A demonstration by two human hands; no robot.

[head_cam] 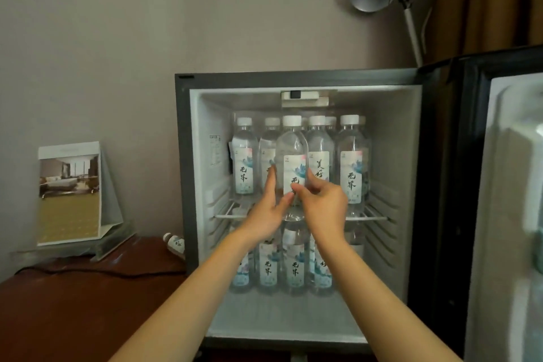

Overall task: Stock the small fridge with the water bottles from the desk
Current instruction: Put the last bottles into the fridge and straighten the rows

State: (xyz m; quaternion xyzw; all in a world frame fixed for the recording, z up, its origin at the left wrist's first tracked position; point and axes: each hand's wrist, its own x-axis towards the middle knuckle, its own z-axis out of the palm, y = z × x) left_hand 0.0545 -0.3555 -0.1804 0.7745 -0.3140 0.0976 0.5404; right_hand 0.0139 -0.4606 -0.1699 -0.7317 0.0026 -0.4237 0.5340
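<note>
Clear bottle (pixel 291 156), white cap, pale label; right hand (pixel 326 207) pinches it, left hand (pixel 264 213) fingers (pixel 271 182) straight against it.

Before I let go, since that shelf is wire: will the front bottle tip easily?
Probably tippy: the front bottle is tall, narrow, standing on a wire shelf. Looks full, so likely heavy for its size. Smooth clear plastic may slip.

Door (pixel 505 185): cut off by the right edge, contents blurred.
Desk bottle (pixel 175 244): lower half hidden behind the fridge (pixel 180 156).
Back bottles (pixel 330 120): only caps show.
Lower bottles (pixel 293 264): partly behind my forearms.
Middle bottle (pixel 292 150): label bottom under my right hand (pixel 323 206).
</note>
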